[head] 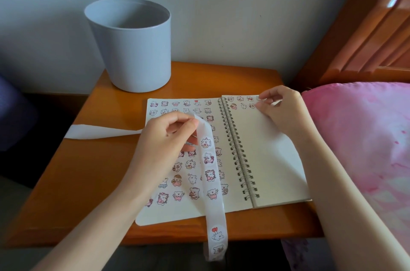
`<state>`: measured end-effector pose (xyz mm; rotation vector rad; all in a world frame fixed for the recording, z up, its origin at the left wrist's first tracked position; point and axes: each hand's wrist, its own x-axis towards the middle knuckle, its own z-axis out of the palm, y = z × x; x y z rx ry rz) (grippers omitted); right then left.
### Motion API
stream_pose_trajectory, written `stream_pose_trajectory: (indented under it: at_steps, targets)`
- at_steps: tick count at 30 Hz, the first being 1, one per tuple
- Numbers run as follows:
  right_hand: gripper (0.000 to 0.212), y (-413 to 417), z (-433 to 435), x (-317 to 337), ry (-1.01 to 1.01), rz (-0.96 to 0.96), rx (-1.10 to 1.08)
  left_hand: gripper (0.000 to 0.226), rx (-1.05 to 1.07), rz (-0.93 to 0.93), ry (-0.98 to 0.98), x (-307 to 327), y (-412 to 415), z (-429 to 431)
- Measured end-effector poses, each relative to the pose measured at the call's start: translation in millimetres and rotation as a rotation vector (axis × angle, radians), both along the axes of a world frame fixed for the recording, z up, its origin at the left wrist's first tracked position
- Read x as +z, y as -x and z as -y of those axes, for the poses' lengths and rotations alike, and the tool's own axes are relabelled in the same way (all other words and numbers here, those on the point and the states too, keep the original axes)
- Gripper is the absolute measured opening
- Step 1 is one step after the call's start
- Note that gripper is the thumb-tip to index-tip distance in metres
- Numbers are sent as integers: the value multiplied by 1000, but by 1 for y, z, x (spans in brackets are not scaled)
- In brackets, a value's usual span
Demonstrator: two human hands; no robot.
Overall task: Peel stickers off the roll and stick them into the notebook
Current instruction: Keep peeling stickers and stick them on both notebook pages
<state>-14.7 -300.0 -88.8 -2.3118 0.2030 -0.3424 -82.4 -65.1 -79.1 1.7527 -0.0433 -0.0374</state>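
A spiral notebook (270, 159) lies open on the wooden bedside table. Its left page is covered with several small bear stickers; the right page has two short rows of them along the top. My left hand (164, 137) pinches the sticker strip (209, 173) above the left page, and the strip hangs down past the table's front edge with several round stickers on it. Its bare backing tail (97, 132) trails off to the left. My right hand (279, 106) is at the top of the right page, fingertips pinched on a sticker there, which they mostly hide.
A grey bucket-shaped bin (133, 48) stands at the table's back left. The wooden table (88, 182) shows bare top to the left of the notebook. A pink pillow (366, 137) and a wooden headboard (366, 26) are close on the right.
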Motion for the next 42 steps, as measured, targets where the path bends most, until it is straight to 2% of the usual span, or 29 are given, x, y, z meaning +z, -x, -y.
stream_pose_trajectory:
  at_steps: [6,9,12,15,20,25,32,35,42]
  targets:
    - [14,1,0,1,9,7,-17,10,-3,1,0,-1,-1,0]
    - [22,1,-6,2,-9,-11,-95,10,-4,1,1,0,0,1]
    - [28,1,-14,4,84,-65,-157,10,4,1,2,0,0,1]
    - [18,1,-16,5,117,-64,-180,10,10,-3,-5,0,0,2]
    - [6,2,-13,3,54,-10,-175,9,20,-9,-18,0,0,1]
    - [6,15,-24,20,-90,68,28,10,27,19,-21,3,1,2]
    - [20,58,-77,54,-171,-236,503,15,102,74,7,9,3,-1]
    - [19,63,-82,56,-242,-285,541,16,133,83,14,10,1,-4]
    - [14,62,-80,55,-281,-246,529,15,141,87,83,12,1,-3]
